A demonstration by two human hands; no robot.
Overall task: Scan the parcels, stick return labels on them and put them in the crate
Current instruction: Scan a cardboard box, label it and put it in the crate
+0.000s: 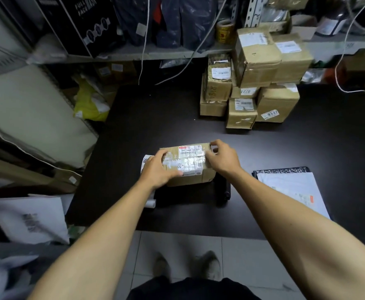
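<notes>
Parcel (pixel 188 164) sits mid-desk (pixel 285 148), label side up, presumably for scanning; left hand (pixel 157 169) and right hand (pixel 223 159) grip its ends, fingers curled, steadying it. Stacked parcels (pixel 253 83) wait behind.

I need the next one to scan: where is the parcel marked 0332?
In the head view, the parcel marked 0332 sits far right on the black table, bottom right of the parcel stack.

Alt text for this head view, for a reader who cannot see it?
Both hands hold a taped cardboard parcel over a dark table: left hand on its left end, right hand on its right. A stack of parcels stands behind, and a white mailer lies to the right.
</notes>
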